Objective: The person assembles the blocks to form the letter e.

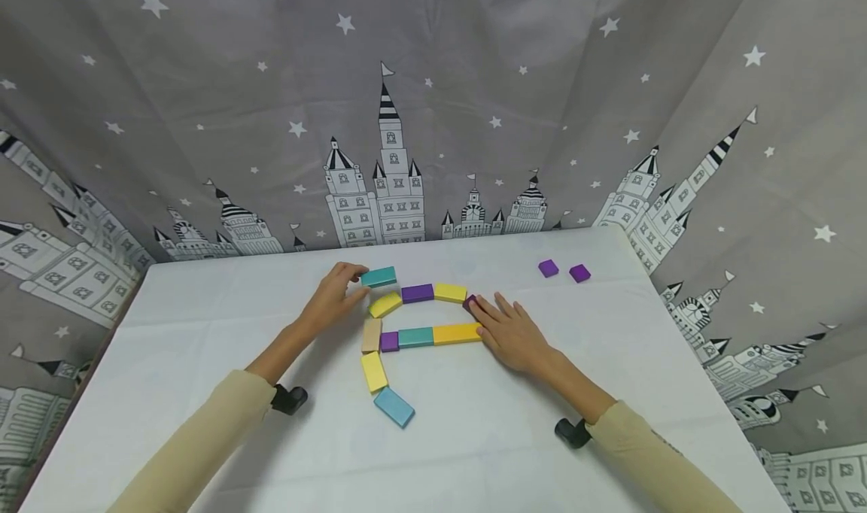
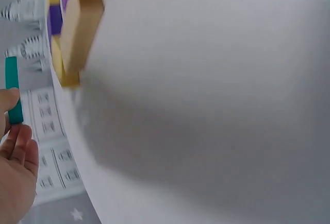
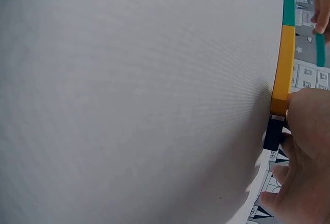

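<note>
My left hand [image 1: 331, 296] pinches a teal block [image 1: 378, 277] between thumb and fingers, raised off the table in the left wrist view. Below it lies a curved row: a yellow block [image 1: 385, 305], a purple block [image 1: 417, 293] and another yellow block [image 1: 450, 292]. Fingers spread, my right hand [image 1: 515, 336] lies over the right end of the layout. Its fingers touch a dark purple block [image 1: 469, 302]. Its thumb side is at the end of a long orange block [image 1: 455, 334]. A dark block [image 3: 274, 133] beside that end shows in the right wrist view, mostly hidden from the head view.
Down the left side run a tan block [image 1: 371, 335], a yellow block [image 1: 374, 371] and a light blue block [image 1: 394, 407]. A small purple block [image 1: 389, 341] and a teal block [image 1: 415, 338] continue the middle row. Two purple pieces [image 1: 549, 268] lie at the back right.
</note>
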The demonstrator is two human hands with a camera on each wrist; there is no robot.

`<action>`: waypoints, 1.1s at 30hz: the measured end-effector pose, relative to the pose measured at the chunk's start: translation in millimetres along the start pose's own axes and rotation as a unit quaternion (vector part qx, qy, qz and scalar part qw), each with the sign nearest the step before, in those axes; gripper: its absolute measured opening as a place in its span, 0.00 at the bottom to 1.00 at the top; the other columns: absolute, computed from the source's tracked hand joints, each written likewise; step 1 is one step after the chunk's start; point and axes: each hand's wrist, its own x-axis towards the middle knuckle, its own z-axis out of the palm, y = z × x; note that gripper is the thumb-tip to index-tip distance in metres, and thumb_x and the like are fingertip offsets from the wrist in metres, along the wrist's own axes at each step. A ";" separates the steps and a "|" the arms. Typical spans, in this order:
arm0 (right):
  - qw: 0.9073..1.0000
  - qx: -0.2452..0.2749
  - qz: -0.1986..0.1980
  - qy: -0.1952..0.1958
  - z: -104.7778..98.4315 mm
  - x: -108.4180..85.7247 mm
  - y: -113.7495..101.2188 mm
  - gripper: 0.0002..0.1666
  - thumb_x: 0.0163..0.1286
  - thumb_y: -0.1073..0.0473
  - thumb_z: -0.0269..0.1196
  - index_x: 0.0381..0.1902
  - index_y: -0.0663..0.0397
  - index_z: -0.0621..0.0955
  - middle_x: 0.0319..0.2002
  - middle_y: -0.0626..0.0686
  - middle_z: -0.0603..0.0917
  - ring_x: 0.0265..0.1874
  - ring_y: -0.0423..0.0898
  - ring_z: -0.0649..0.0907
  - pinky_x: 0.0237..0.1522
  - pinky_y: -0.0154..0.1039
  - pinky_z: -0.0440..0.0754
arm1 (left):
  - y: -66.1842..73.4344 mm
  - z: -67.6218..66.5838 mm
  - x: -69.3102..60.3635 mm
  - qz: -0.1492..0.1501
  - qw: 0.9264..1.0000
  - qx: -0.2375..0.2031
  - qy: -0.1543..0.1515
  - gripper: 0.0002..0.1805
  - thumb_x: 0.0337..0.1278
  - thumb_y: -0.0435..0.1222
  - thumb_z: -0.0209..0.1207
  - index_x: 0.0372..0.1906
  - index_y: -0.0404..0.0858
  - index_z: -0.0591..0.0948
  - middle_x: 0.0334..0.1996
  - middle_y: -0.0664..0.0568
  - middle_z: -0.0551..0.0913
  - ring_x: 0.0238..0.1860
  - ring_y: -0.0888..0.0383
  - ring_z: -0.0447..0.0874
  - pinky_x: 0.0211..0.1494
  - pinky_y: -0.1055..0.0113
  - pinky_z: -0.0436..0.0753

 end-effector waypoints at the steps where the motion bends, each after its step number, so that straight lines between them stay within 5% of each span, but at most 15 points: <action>1: 1.000 0.001 -0.001 0.001 -0.1 -0.1 0.0 0.33 0.82 0.47 0.44 0.79 0.48 0.57 0.78 0.52 0.56 0.76 0.60 0.51 0.72 0.63 0.50 | 5.1 0.9 -4.2 0.007 1.000 -0.003 0.001 0.21 0.66 0.30 0.62 0.60 0.27 0.75 0.53 0.34 0.74 0.54 0.41 0.76 0.57 0.48 0.78; 11: 1.000 -0.003 -0.004 0.005 -0.4 0.1 -0.5 0.33 0.82 0.47 0.45 0.79 0.49 0.58 0.78 0.52 0.56 0.76 0.61 0.52 0.72 0.64 0.50 | 47.3 19.1 -50.7 0.079 0.996 -0.047 -0.003 0.21 0.59 0.30 0.68 0.56 0.29 0.79 0.47 0.42 0.78 0.47 0.48 0.80 0.50 0.55 0.84; 26: 1.000 0.001 -0.002 0.000 -1.0 -0.7 -1.2 0.33 0.82 0.47 0.45 0.79 0.49 0.57 0.78 0.52 0.56 0.76 0.61 0.52 0.72 0.64 0.50 | 80.3 54.2 -119.5 0.108 0.989 -0.091 -0.041 0.18 0.53 0.28 0.71 0.50 0.32 0.82 0.43 0.51 0.80 0.39 0.57 0.80 0.42 0.65 0.84; 33: 1.000 0.006 -0.004 0.004 -1.1 -1.2 -1.5 0.33 0.82 0.47 0.45 0.79 0.49 0.57 0.78 0.52 0.56 0.76 0.61 0.52 0.72 0.63 0.50 | 87.1 65.6 -142.5 0.084 0.990 -0.091 -0.071 0.17 0.57 0.34 0.70 0.52 0.38 0.83 0.47 0.56 0.82 0.46 0.60 0.77 0.48 0.66 0.82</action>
